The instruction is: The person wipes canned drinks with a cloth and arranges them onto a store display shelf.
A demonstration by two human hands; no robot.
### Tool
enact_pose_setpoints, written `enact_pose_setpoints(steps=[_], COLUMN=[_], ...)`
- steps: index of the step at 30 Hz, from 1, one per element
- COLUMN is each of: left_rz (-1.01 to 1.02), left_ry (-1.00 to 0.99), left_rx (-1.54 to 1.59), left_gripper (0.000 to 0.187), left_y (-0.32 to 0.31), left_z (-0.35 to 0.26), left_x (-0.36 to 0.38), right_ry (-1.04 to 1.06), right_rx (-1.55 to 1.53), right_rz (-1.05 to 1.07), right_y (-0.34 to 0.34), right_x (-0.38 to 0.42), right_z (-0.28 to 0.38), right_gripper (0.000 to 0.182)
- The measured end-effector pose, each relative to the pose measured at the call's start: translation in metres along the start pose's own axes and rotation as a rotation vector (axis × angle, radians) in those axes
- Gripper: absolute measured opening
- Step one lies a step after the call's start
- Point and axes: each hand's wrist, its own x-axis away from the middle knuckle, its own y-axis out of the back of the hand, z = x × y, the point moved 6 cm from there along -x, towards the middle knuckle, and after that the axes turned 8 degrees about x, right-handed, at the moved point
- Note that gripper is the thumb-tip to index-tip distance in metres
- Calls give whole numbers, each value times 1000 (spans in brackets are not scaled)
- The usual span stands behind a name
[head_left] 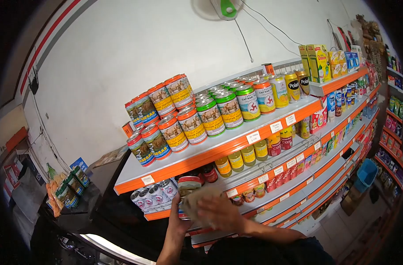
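Head view. The left hand (180, 221) held a can (190, 182) upright in front of the shelving, below the orange edge of the top shelf (230, 151). The right hand (219, 213), somewhat blurred, held a greyish-brown cloth (204, 194) against the can's side. Above, rows of drink cans (190, 126) stood on the top shelf, some stacked at left.

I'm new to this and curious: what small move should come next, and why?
Perhaps the left hand should turn the can slightly, bringing another side to the cloth: that hand grips the can, and the right hand holds the cloth across part of it.
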Motion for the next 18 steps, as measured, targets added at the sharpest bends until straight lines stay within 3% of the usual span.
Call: enact_pose_setpoints(steps=[2,3,4,6,7,10,14,16,18], left_rz=[186,390,381,564,167,25,91,142,192], left_ry=[25,-305,-305,-36,28,109,207,200,207], left_rx=[129,-87,-84,187,260,146,174,196,207], left_gripper=[53,55,55,54,52,50,53,54,55], left_y=[-10,-39,-29,-2,24,16,25,39,35], left_z=[-2,-12,-12,6,20,18,14,25,30], left_x=[0,24,16,-7,-12,-1,3,-4,1], right_ry=[69,127,183,125,67,-105,-2,165,106], right_rx=[-15,4,22,66,118,4,-56,-24,-57], right_rz=[38,62,86,106,123,25,84,194,206], right_y=[0,1,0,1,0,2,-8,-11,-16], right_x=[0,-5,-8,-24,-30,-30,-3,-2,-9], right_z=[16,26,31,15,4,-25,12,33,15], right_gripper=[37,38,38,39,39,40,41,43,44])
